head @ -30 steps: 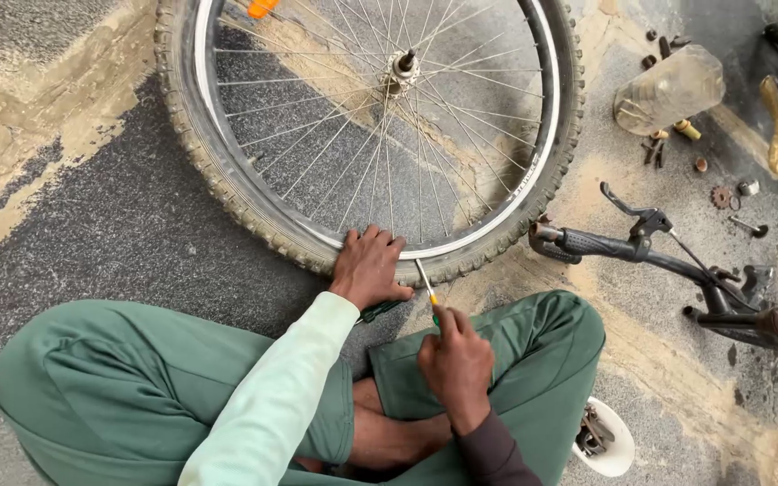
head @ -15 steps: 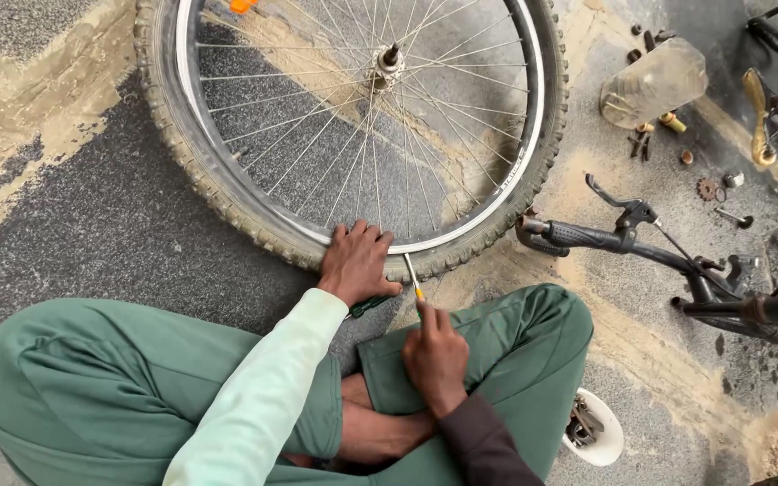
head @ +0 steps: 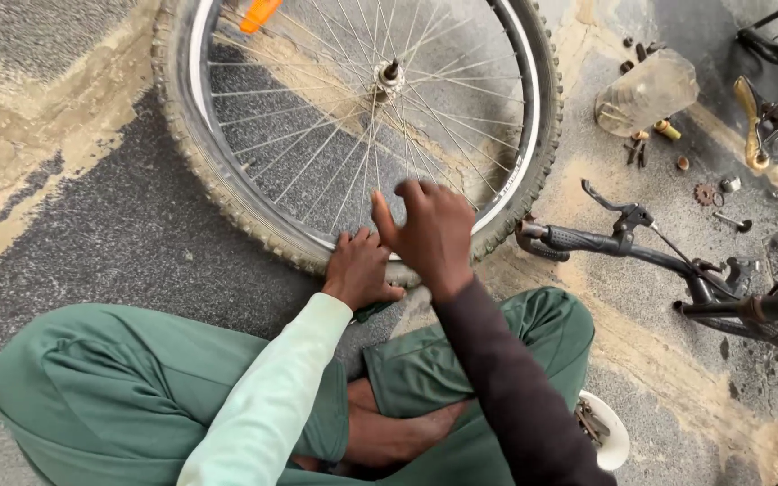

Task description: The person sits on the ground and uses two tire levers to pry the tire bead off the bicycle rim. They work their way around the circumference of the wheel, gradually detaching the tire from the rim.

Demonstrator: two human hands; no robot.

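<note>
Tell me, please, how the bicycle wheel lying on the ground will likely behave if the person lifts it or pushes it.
The bicycle wheel lies flat, so it probably slides rather than rolls when pushed. Its metal rim and thin spokes suggest it is stiff and fairly light for its size. The knobby tyre under the left hand likely grips the rough ground and flexes a little; stood upright, it would likely roll.

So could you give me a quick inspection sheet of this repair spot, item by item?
Surface: dark asphalt ground with sandy patches.
Job's things: bicycle wheel lying flat, knobbly tyre on.
Clutter: plastic bottle, small metal parts, white bowl.
Hands: left hand presses the tyre's near edge; right hand raised over the rim, whether it holds anything cannot be told.
Cables: thin cable from the handlebar.
Surroundings: nothing seen.
</note>
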